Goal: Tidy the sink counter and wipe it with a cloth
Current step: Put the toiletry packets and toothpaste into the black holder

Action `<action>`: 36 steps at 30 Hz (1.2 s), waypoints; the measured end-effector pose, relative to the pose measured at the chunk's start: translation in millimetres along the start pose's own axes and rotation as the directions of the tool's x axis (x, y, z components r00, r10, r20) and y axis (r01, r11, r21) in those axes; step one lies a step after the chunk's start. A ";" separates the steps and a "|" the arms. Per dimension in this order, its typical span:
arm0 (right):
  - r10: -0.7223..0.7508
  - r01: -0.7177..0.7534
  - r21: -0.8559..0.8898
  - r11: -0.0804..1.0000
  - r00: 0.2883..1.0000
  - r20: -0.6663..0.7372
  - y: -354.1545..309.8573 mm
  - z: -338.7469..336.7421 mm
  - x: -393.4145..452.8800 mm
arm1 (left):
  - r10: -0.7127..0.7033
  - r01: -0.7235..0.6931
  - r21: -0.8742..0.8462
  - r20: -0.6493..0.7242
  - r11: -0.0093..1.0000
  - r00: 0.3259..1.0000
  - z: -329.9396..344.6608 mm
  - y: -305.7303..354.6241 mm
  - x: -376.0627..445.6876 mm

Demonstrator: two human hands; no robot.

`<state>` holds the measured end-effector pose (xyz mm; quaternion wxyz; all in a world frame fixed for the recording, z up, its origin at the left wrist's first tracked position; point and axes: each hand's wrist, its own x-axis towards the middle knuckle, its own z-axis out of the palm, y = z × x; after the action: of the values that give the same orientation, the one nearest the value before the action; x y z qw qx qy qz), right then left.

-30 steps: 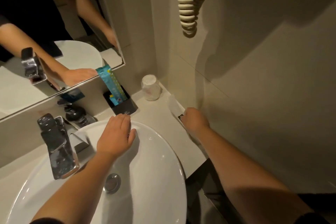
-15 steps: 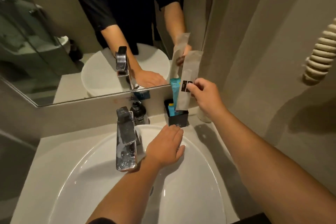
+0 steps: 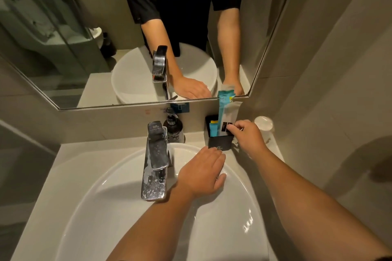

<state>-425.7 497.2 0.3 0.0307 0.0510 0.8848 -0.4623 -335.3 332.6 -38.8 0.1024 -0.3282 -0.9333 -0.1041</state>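
Observation:
A small black holder box [image 3: 219, 143] stands on the counter against the back wall, right of the tap. A teal packet [image 3: 224, 108] stands upright in it. My right hand [image 3: 247, 136] pinches a long grey sachet [image 3: 232, 113] with a black label, its lower end down inside the box beside the teal packet. My left hand [image 3: 202, 170] lies flat, palm down, on the back rim of the white basin [image 3: 239, 220], fingers near the box's front.
A chrome tap [image 3: 156, 160] rises at the basin's back, with a dark soap pump bottle [image 3: 174, 128] behind it. An upturned white cup [image 3: 264, 124] sits in the right corner. The mirror [image 3: 106, 38] hangs above; the tiled wall [image 3: 328, 91] closes the right side.
My right hand lifted the grey sachet off the counter's right edge, carried it over to the black box and lowered it in. The view swung left. My left hand stayed on the basin rim.

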 end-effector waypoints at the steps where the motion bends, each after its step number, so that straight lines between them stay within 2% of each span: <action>1: 0.006 -0.006 0.001 1.000 1.000 -0.003 1.8 0.0 -0.2 | -0.003 0.003 0.010 -0.003 1.000 1.000 -0.4 0.5 -0.4; 11: 0.044 -0.043 0.138 0.990 0.999 -0.001 1.8 -6.1 -3.4 | -0.030 0.030 0.034 0.012 0.999 0.999 -3.2 3.1 -1.0; 15: 0.015 -0.011 0.118 0.993 0.999 -0.033 -2.5 -15.8 -9.2 | -0.044 0.043 0.027 0.023 0.999 0.999 -2.3 3.3 -2.1; 20: -0.062 0.057 -0.072 0.996 0.996 -0.067 -7.1 -30.6 -24.4 | -0.112 0.116 -0.049 0.084 0.992 0.990 -9.1 6.9 0.4; 24: -0.218 0.192 -0.374 0.907 0.976 -0.029 -10.6 -42.3 -45.9 | -0.346 0.343 -0.174 0.017 0.923 0.938 -31.1 20.5 11.4; 27: -0.238 0.222 -0.509 0.832 0.971 0.034 -15.1 -46.9 -69.8 | -0.446 0.445 -0.129 0.024 0.886 0.895 -52.2 25.0 12.1; 31: -0.214 0.263 -0.602 0.754 0.965 0.153 -18.9 -42.7 -110.0 | -0.446 0.451 -0.050 0.092 0.891 0.890 -73.4 34.4 0.4; 36: -0.183 0.275 -0.664 0.695 0.961 0.206 -22.2 -38.1 -148.7 | -0.362 0.359 0.049 0.153 0.932 0.920 -90.6 46.5 -17.5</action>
<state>-281.0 506.7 55.3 0.0444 -0.1035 0.9882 -0.1041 -281.3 334.0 49.3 0.0096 -0.1573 -0.9838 -0.0851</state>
